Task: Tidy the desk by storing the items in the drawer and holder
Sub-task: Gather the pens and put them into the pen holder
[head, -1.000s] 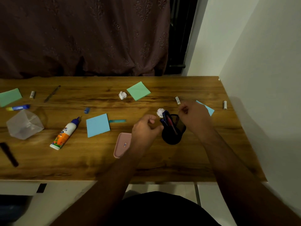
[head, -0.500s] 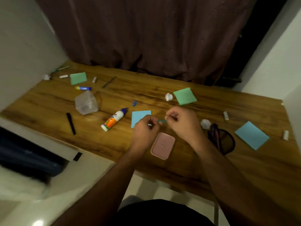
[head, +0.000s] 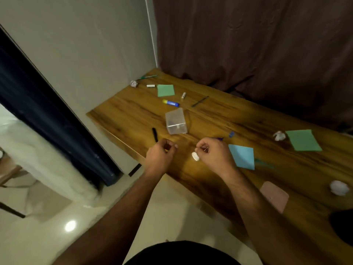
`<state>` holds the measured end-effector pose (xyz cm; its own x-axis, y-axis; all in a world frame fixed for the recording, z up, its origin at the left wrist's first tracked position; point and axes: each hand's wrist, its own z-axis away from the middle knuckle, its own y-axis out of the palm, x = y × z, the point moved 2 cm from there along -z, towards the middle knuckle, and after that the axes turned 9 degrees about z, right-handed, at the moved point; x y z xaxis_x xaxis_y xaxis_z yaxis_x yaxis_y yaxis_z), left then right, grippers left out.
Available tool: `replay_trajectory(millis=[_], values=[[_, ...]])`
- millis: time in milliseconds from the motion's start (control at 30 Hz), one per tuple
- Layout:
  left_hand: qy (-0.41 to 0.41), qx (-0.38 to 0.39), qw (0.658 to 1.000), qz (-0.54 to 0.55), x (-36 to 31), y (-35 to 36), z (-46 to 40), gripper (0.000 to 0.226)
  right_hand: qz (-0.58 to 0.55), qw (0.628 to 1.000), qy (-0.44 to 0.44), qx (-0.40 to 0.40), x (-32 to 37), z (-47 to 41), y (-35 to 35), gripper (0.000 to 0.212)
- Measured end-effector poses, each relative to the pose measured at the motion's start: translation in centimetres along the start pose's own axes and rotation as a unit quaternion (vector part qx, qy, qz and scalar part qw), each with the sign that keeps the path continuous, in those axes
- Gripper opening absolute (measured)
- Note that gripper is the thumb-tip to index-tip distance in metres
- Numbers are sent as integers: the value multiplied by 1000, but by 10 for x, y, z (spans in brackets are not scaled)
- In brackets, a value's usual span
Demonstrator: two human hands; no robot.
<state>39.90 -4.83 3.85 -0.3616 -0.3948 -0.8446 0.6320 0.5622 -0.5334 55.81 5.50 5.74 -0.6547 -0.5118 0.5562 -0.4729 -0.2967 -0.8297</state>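
My right hand (head: pixel 214 153) is closed over the glue bottle on the wooden desk (head: pixel 219 115). The bottle's white base (head: pixel 195 156) pokes out at the hand's left and its blue cap tip (head: pixel 220 138) shows behind the hand. My left hand (head: pixel 162 152) hovers with curled fingers and nothing visible in it, just in front of a black marker (head: pixel 154 134). The black holder (head: pixel 342 226) is cut off at the right edge. No drawer is in sight.
On the desk lie a clear plastic box (head: pixel 175 121), a blue note (head: pixel 242 156), green notes (head: pixel 165 90), a blue glue stick (head: pixel 171 102), a dark pen (head: pixel 200 101), a pink case (head: pixel 275 196) and paper balls (head: pixel 339 187). The wall borders the desk's left end.
The view has swung left along the desk. Both hands moved from the holder past the pink case to the glue bottle and black marker; the right hand now covers the bottle.
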Motion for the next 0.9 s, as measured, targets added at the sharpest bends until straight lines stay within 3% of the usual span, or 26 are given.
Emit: replay_trajectory(millis=[200,467,633,767,900], values=[[-70,-16,997,-24,42,-31,-60,30,3,999,36,14,22,-23,25,9],[-137,-30,988,-61,57,-19,-124,44,13,999,52,-9,5,-65,25,4],[-155,0,979,-132,69,-11,-144,51,7,997,71,-10,-13,-113,26,3],[-149,16,971,-189,71,-9,-159,38,7,996,89,3,-23,-151,30,8],[-168,20,974,-148,72,-14,-178,30,2,995,103,11,-29,-185,34,5]])
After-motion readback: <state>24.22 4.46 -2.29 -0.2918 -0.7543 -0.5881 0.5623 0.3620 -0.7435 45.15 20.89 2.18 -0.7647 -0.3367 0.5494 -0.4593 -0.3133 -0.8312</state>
